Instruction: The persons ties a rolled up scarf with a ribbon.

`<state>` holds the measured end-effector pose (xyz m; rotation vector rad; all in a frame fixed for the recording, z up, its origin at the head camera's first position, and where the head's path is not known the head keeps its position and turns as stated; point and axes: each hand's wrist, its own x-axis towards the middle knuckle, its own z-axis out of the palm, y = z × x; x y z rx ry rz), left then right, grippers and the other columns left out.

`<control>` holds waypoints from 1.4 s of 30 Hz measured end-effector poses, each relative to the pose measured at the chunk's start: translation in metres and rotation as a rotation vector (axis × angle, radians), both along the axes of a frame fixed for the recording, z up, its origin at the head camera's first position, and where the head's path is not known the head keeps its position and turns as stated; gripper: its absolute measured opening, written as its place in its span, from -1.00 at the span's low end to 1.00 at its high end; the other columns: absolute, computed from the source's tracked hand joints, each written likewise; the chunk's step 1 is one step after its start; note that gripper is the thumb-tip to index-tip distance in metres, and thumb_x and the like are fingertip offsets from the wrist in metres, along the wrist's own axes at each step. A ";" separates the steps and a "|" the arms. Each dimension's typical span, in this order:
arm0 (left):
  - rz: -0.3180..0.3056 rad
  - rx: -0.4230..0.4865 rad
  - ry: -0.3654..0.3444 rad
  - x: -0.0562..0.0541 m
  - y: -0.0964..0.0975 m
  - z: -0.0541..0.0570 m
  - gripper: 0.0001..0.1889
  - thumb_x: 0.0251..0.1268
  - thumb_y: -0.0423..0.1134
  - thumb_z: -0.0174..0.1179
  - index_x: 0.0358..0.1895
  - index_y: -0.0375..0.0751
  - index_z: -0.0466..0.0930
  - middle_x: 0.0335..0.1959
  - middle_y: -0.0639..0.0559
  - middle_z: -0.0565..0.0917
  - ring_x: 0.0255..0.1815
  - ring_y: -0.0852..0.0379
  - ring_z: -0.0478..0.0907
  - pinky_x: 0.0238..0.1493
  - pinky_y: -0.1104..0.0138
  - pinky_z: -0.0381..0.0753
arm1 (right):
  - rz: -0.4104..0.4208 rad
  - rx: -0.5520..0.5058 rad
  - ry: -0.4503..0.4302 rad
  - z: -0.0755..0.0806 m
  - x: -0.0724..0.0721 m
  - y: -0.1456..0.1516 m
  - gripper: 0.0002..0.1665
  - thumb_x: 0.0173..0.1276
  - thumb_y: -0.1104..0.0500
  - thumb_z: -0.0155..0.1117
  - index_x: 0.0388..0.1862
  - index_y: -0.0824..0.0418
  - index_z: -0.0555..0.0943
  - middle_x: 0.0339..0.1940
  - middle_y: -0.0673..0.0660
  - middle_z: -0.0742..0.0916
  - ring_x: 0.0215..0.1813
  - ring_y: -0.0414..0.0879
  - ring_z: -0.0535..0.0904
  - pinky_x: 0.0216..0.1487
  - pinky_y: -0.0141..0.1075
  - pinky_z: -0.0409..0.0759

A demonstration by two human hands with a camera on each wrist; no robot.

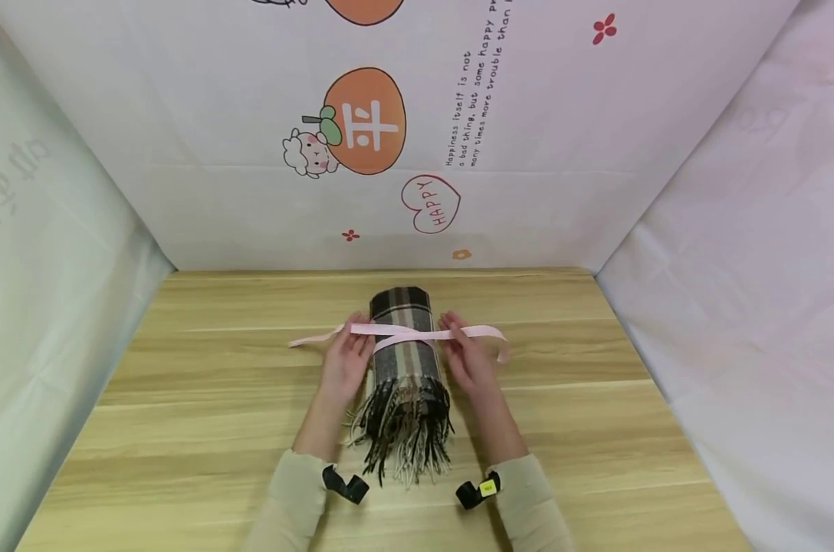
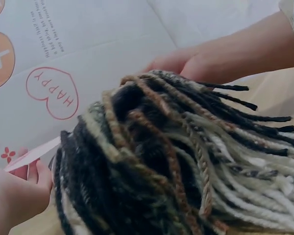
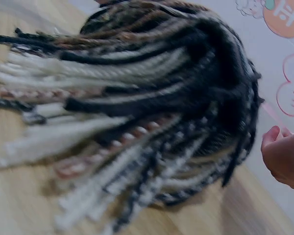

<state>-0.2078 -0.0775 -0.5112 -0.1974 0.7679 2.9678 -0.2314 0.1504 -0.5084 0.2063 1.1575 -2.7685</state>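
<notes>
Plaid scarf (image 1: pixel 392 360), rolled up, lies on the wooden table (image 1: pixel 217 429) just below the centre of the head view, its fringe (image 1: pixel 408 429) pointing to the bottom edge. Pink ribbon (image 1: pixel 427 336) passes around the roll, its 2 lengths crossing on top and trailing toward frame left and frame right. At the roll's left side, the left hand (image 1: pixel 346 364) pinches 1 length between thumb and fingers; at its right side, the right hand (image 1: pixel 471 360) pinches the other. Printed backdrop (image 1: pixel 541 153) fills the upper frame.
</notes>
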 end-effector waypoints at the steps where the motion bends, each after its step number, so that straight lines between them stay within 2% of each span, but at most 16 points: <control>1: 0.002 -0.026 0.013 -0.001 0.003 0.000 -0.73 0.61 -0.25 -0.10 0.18 -0.23 0.48 -0.05 0.04 0.67 0.05 0.15 0.60 0.13 0.39 0.56 | -0.009 0.031 0.007 -0.001 0.001 -0.004 -0.44 0.56 0.40 -0.07 0.49 0.46 0.21 0.23 0.16 0.66 0.33 -0.08 0.52 0.44 -0.34 0.39; 4: 0.042 -0.164 0.032 -0.003 0.012 0.002 -0.67 0.58 -0.36 -0.07 0.28 -0.39 0.40 -0.04 0.01 0.67 0.02 0.19 0.63 0.06 0.43 0.59 | -0.044 0.130 0.031 -0.005 0.004 -0.014 -0.52 0.45 0.52 0.00 0.34 0.61 0.35 0.21 0.24 0.69 0.28 -0.11 0.57 0.25 -0.41 0.55; 8: 0.118 -0.387 0.026 -0.007 0.024 0.004 -0.60 0.51 -0.41 0.03 0.30 -0.54 0.38 0.04 -0.16 0.69 -0.02 0.25 0.67 0.04 0.46 0.61 | -0.057 0.289 0.095 -0.007 0.007 -0.025 -0.49 0.39 0.54 0.10 0.32 0.58 0.39 0.33 0.35 0.58 0.36 -0.07 0.51 0.16 -0.47 0.56; 11: 0.162 -0.581 0.016 -0.009 0.032 0.005 -0.63 0.46 -0.40 0.12 0.24 -0.54 0.48 0.09 -0.26 0.67 -0.05 0.33 0.66 0.02 0.49 0.61 | -0.041 0.445 0.139 -0.005 0.009 -0.031 -0.44 0.38 0.46 0.21 0.36 0.43 0.44 0.41 0.31 0.51 0.45 0.01 0.43 0.16 -0.54 0.52; 14: 0.214 -0.751 0.006 -0.010 0.038 0.007 -0.70 0.45 -0.35 0.16 0.09 -0.52 0.62 0.07 -0.23 0.68 -0.09 0.40 0.59 -0.07 0.54 0.59 | -0.022 0.578 0.158 -0.002 0.011 -0.036 -0.49 0.41 0.32 0.27 0.33 0.30 0.53 0.40 0.23 0.55 0.46 0.04 0.41 0.14 -0.56 0.49; 17: 0.263 -0.818 -0.007 -0.012 0.041 0.008 -0.71 0.47 -0.29 0.15 -0.06 -0.54 0.68 0.03 -0.20 0.71 -0.13 0.38 0.54 -0.16 0.54 0.54 | -0.025 0.641 0.164 0.000 0.011 -0.041 -0.60 0.48 0.20 0.23 0.24 0.29 0.61 0.30 0.23 0.63 0.40 0.00 0.48 0.13 -0.54 0.50; 20: 0.269 -0.795 -0.027 -0.011 0.043 0.010 -0.67 0.51 -0.28 0.10 -0.08 -0.57 0.68 0.03 -0.23 0.73 -0.12 0.33 0.57 -0.15 0.52 0.53 | -0.060 0.634 0.154 0.002 0.009 -0.044 -0.63 0.53 0.14 0.14 0.12 0.37 0.66 0.15 0.25 0.73 0.25 -0.10 0.61 0.11 -0.50 0.54; 22: 0.255 -0.764 -0.036 -0.011 0.044 0.012 -0.66 0.52 -0.27 0.08 -0.04 -0.58 0.66 0.06 -0.26 0.71 -0.02 0.29 0.63 -0.07 0.52 0.57 | -0.085 0.600 0.151 0.004 0.008 -0.047 -0.61 0.57 0.15 0.08 0.08 0.42 0.67 0.04 0.24 0.77 0.11 -0.17 0.67 0.09 -0.47 0.58; 25: 0.226 -0.714 -0.043 -0.011 0.046 0.016 -0.63 0.55 -0.24 0.04 0.05 -0.56 0.63 0.09 -0.30 0.69 0.13 0.10 0.67 0.05 0.49 0.58 | -0.109 0.481 0.149 0.008 0.005 -0.052 -0.57 0.61 0.18 -0.01 0.05 0.53 0.63 -0.08 0.19 0.79 -0.01 -0.20 0.71 0.10 -0.40 0.62; 29: 0.218 -0.676 -0.060 -0.012 0.049 0.022 -0.60 0.59 -0.20 -0.03 0.08 -0.53 0.61 0.09 -0.33 0.68 0.22 -0.08 0.62 0.09 0.45 0.58 | -0.138 0.348 0.114 0.013 0.001 -0.057 -0.54 0.63 0.16 -0.06 0.03 0.56 0.62 -0.15 0.11 0.79 -0.03 -0.17 0.73 0.08 -0.32 0.65; 34: 0.248 -0.611 -0.079 -0.011 0.052 0.021 -0.58 0.63 -0.21 -0.10 0.09 -0.55 0.60 0.06 -0.35 0.68 0.19 -0.09 0.64 0.06 0.41 0.59 | -0.169 0.233 0.055 0.017 -0.001 -0.059 -0.50 0.63 0.10 -0.06 0.09 0.53 0.59 -0.08 0.19 0.80 0.03 -0.08 0.74 0.07 -0.27 0.68; 38: 0.259 -0.532 -0.103 -0.012 0.051 0.012 -0.57 0.64 -0.22 -0.16 0.13 -0.55 0.56 0.01 -0.28 0.72 0.10 0.03 0.70 0.03 0.42 0.61 | -0.168 0.164 0.031 0.012 -0.005 -0.059 -0.44 0.66 0.08 -0.14 0.18 0.60 0.48 -0.05 0.26 0.79 0.03 -0.03 0.75 0.10 -0.23 0.68; 40: 0.257 -0.460 -0.144 -0.013 0.049 0.007 -0.56 0.65 -0.22 -0.19 0.15 -0.57 0.53 -0.09 -0.23 0.77 -0.02 0.09 0.74 -0.04 0.43 0.65 | -0.163 0.123 0.004 0.008 -0.007 -0.057 -0.43 0.67 0.09 -0.21 0.20 0.62 0.44 -0.08 0.27 0.79 0.00 -0.02 0.76 0.13 -0.19 0.67; 42: 0.263 -0.339 -0.208 -0.015 0.044 0.000 -0.56 0.65 -0.23 -0.20 0.16 -0.59 0.49 -0.21 -0.16 0.80 -0.13 0.11 0.77 -0.12 0.41 0.69 | -0.208 0.005 -0.079 0.002 -0.009 -0.051 -0.50 0.67 0.16 -0.23 0.16 0.60 0.43 -0.17 0.28 0.78 -0.05 0.01 0.77 0.16 -0.15 0.65</control>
